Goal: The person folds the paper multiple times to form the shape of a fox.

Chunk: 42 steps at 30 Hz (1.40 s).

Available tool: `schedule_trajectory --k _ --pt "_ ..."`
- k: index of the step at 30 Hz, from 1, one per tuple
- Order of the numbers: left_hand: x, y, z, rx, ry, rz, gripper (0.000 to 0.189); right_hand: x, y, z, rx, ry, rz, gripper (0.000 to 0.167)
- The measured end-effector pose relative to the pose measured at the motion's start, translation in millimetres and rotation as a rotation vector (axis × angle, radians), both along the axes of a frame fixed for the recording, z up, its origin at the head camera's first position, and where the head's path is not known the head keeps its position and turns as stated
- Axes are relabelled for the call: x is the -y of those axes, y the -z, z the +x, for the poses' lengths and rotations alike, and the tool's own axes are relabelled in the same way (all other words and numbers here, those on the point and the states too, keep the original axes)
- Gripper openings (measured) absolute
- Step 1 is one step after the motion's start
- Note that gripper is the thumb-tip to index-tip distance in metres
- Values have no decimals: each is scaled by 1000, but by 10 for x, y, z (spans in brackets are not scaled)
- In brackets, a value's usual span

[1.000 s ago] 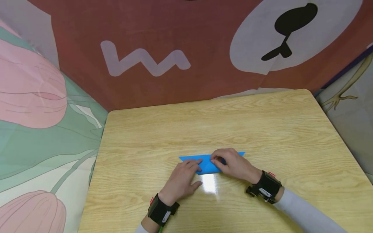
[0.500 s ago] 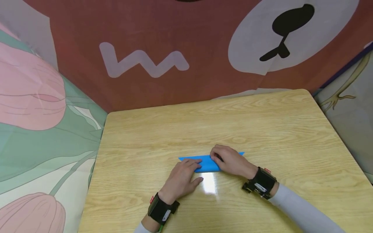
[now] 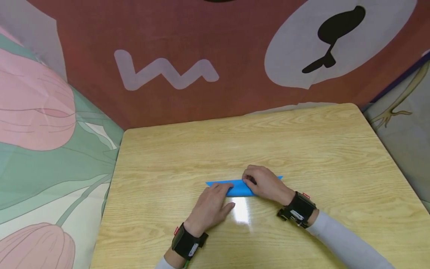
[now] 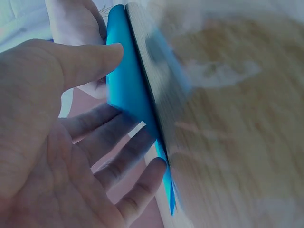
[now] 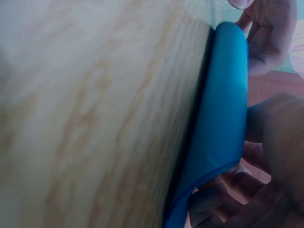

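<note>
A strip of folded blue paper (image 3: 238, 189) lies crosswise on the wooden table, its pointed ends showing on both sides. My left hand (image 3: 209, 206) rests its fingertips on the left part, with the thumb held apart on the near side. In the left wrist view those fingers are extended against the blue paper (image 4: 127, 71). My right hand (image 3: 266, 184) holds the upper layer at the right part with curled fingers and thumb. The right wrist view shows the near side of the blue paper (image 5: 222, 104) bulging in a rounded, uncreased fold, and some fingertips are hidden behind it.
The light wooden table (image 3: 188, 149) extends around the paper on every side. Behind it hangs a brown cloth (image 3: 235, 89) with a cartoon face, and a floral cloth (image 3: 40, 172) covers the left side. Both wrists wear black camera straps (image 3: 300, 209).
The paper's near edge has rolled away from me, narrowing the strip. My right hand has shifted slightly forward and left with it, while my left hand has stayed nearly in place.
</note>
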State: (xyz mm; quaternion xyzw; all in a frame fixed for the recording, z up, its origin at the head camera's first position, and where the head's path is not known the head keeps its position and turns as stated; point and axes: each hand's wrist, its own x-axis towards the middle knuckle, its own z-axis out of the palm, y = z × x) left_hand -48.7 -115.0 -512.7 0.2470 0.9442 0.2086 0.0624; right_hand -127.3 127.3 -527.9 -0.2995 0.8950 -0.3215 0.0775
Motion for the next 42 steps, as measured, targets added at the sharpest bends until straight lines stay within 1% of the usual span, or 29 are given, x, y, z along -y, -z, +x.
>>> schedule_trajectory --k 3,5,7,10,12,15,18,23,28,34,38,42 --pt "-69 -19 24 -37 10 -79 63 -11 8 -6 -5 -4 -5 9" --pt "-138 -14 58 -61 30 -146 68 -16 9 -6 -6 -4 -9 9" --pt "-217 4 111 -85 61 -217 73 -19 9 -2 -8 -3 -11 10" --pt "-325 41 194 -114 88 -283 77 -17 5 1 -17 -1 -6 10" --pt "-379 62 238 -148 90 -324 78 -15 2 -1 -19 2 0 10" --pt "-429 83 275 -197 77 -376 78 -12 -4 -5 -16 9 4 9" --pt "-455 102 292 -219 67 -416 77 -11 -9 -6 -5 19 3 8" --pt "-472 120 303 -231 58 -423 75 -14 16 -20 16 32 1 8" --pt "-473 113 305 -252 55 -413 73 -31 22 -36 41 44 -17 13" --pt "-467 107 307 -268 60 -402 71 -51 -1 -35 65 13 -25 15" --pt "-468 112 308 -283 60 -398 70 -70 -11 -22 55 -15 -35 16" --pt "-474 117 310 -284 61 -405 70 -101 -15 24 18 -28 -53 19"
